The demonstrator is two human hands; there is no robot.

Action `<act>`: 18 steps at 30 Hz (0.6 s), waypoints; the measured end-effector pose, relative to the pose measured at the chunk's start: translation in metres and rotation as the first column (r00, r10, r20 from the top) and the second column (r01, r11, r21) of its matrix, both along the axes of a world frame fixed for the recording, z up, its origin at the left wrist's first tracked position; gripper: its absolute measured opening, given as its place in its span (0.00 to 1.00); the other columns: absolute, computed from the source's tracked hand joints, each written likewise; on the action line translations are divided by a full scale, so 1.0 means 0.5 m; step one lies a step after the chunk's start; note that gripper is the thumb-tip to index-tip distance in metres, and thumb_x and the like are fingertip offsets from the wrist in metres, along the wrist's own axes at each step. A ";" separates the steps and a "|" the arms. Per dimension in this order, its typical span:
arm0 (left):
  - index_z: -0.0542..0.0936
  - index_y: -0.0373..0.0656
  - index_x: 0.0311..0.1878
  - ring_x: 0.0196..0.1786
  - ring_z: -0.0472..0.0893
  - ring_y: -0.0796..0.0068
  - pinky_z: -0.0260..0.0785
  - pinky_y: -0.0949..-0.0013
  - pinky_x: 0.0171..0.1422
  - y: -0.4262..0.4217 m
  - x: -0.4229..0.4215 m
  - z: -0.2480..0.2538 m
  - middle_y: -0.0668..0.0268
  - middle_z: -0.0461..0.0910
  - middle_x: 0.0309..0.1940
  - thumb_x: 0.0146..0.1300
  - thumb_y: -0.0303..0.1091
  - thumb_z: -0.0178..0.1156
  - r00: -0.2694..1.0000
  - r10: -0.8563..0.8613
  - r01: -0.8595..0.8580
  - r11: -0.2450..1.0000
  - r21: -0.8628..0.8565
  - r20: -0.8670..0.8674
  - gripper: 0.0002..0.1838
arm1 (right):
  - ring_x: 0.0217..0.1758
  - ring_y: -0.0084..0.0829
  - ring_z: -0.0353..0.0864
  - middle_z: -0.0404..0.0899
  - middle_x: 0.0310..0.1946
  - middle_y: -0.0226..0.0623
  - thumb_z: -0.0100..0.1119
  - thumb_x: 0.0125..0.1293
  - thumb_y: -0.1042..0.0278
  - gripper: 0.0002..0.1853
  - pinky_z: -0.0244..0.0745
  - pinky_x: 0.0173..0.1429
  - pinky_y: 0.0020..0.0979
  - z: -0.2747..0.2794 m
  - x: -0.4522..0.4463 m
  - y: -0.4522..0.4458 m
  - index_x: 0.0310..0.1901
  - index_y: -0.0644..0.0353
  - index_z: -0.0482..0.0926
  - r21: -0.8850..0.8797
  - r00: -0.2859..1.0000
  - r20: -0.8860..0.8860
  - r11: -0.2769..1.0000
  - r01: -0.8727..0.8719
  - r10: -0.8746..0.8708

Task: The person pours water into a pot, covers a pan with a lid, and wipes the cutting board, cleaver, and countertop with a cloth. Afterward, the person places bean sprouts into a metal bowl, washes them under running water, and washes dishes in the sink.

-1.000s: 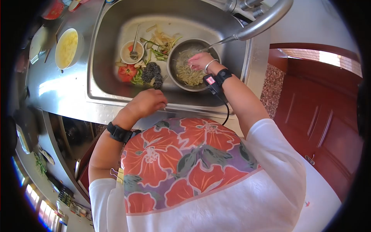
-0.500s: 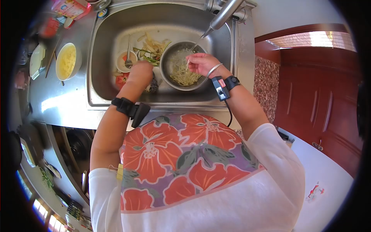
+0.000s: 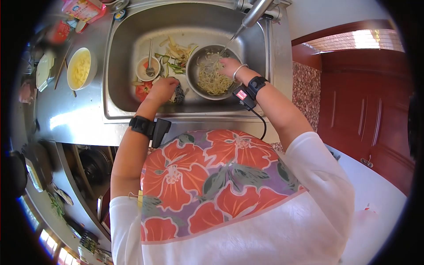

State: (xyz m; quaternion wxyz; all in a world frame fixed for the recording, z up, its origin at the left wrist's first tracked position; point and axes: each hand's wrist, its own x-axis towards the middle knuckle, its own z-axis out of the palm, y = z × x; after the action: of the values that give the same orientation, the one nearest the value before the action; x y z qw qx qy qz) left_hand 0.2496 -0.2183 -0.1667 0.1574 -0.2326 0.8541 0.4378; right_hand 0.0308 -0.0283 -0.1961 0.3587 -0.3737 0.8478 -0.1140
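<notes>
Bean sprouts (image 3: 212,81) lie in water in a round metal bowl (image 3: 191,81) in the sink. My right hand (image 3: 229,68) reaches over the bowl's right part, fingers bent down at the sprouts; its fingertips are too small to make out. Water runs from the faucet (image 3: 254,15) into the bowl. Over the sink's front left, my left hand (image 3: 165,88) is closed, knuckles up, beside a dark speckled clump (image 3: 179,94); whatever it holds is hidden. Just behind it are a red tomato piece (image 3: 142,90) and a small white bowl (image 3: 140,70) with a spoon (image 3: 150,59).
Vegetable peels (image 3: 179,51) lie in the sink (image 3: 128,39) behind my left hand. On the left counter (image 3: 62,110) stand a white bowl of yellow pieces (image 3: 81,68), chopsticks (image 3: 61,70) and a pink package (image 3: 86,9). A red door (image 3: 362,106) is at the right.
My left hand went from the sink's front edge over the scraps, then shifted slightly down. My right hand lifted a little with a sprout in its fingers, then lowered again to the sprouts.
</notes>
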 end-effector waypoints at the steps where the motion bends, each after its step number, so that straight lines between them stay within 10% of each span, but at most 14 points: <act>1: 0.76 0.43 0.48 0.39 0.77 0.67 0.69 0.67 0.44 0.003 -0.005 0.001 0.63 0.79 0.35 0.60 0.37 0.52 0.998 0.053 -0.056 0.991 0.121 0.028 0.15 | 0.49 0.45 0.75 0.74 0.46 0.53 0.65 0.44 0.63 0.30 0.70 0.54 0.36 -0.014 0.003 0.005 0.51 0.64 0.69 0.066 0.992 -0.002 0.990 0.124 -0.125; 4: 0.68 0.43 0.57 0.45 0.73 0.71 0.68 0.67 0.44 0.062 -0.050 0.041 0.65 0.73 0.45 0.62 0.39 0.51 0.902 0.351 -0.431 0.723 0.541 0.251 0.21 | 0.49 0.45 0.75 0.75 0.43 0.53 0.67 0.40 0.64 0.25 0.70 0.53 0.37 -0.083 0.026 0.019 0.43 0.64 0.75 0.218 0.964 -0.070 0.939 0.267 -0.258; 9: 0.61 0.46 0.62 0.53 0.70 0.64 0.64 0.58 0.54 0.115 -0.121 0.004 0.59 0.66 0.54 0.61 0.39 0.50 0.856 0.346 -0.518 0.573 0.635 0.385 0.26 | 0.48 0.46 0.75 0.76 0.41 0.54 0.64 0.42 0.69 0.21 0.71 0.52 0.39 -0.111 0.048 -0.020 0.42 0.59 0.76 0.160 0.990 0.141 0.987 -0.008 -0.015; 11: 0.58 0.46 0.64 0.59 0.66 0.57 0.60 0.55 0.59 0.120 -0.148 -0.046 0.55 0.62 0.59 0.59 0.37 0.49 0.863 0.320 -0.504 0.597 0.624 0.391 0.28 | 0.48 0.46 0.75 0.76 0.39 0.54 0.61 0.44 0.72 0.21 0.71 0.52 0.39 -0.133 0.020 0.001 0.44 0.58 0.75 -0.022 0.807 0.439 0.893 0.449 -0.395; 12: 0.57 0.46 0.64 0.60 0.64 0.55 0.59 0.54 0.60 0.122 -0.167 -0.104 0.54 0.62 0.59 0.58 0.37 0.51 0.971 0.062 -0.133 0.943 0.306 0.229 0.30 | 0.48 0.47 0.75 0.76 0.38 0.54 0.59 0.45 0.73 0.21 0.71 0.52 0.39 -0.140 0.003 0.011 0.46 0.57 0.75 -0.055 0.630 0.589 0.753 0.655 -0.505; 13: 0.56 0.45 0.65 0.61 0.62 0.52 0.59 0.52 0.60 0.126 -0.187 -0.175 0.52 0.62 0.59 0.57 0.36 0.53 0.948 -0.254 0.280 0.952 -0.126 0.190 0.32 | 0.47 0.48 0.75 0.76 0.36 0.52 0.55 0.47 0.76 0.21 0.70 0.52 0.39 -0.070 -0.008 0.011 0.47 0.56 0.75 -0.254 0.922 0.162 0.888 0.384 -0.353; 15: 0.56 0.46 0.65 0.66 0.54 0.49 0.54 0.49 0.63 0.147 -0.213 -0.199 0.50 0.55 0.63 0.56 0.37 0.53 0.998 -0.033 0.043 0.976 -0.212 0.055 0.33 | 0.48 0.48 0.75 0.76 0.37 0.53 0.54 0.48 0.76 0.21 0.70 0.53 0.39 -0.112 0.002 0.033 0.48 0.56 0.74 -0.110 0.998 -0.048 0.993 0.045 -0.051; 18: 0.56 0.48 0.65 0.69 0.50 0.52 0.52 0.47 0.64 0.166 -0.239 -0.149 0.52 0.51 0.66 0.56 0.39 0.53 0.891 -0.418 0.449 0.760 -0.470 0.175 0.33 | 0.50 0.48 0.73 0.72 0.44 0.55 0.51 0.51 0.76 0.21 0.68 0.55 0.39 -0.133 -0.001 0.040 0.50 0.59 0.72 0.059 0.972 -0.048 0.972 -0.227 0.230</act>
State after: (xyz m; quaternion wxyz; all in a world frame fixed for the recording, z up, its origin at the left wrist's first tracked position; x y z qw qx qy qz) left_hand 0.1299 -0.1350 -0.2413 0.2142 -0.0742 0.9628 0.1468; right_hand 0.0301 -0.0085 -0.2627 0.3559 -0.4620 0.8114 -0.0390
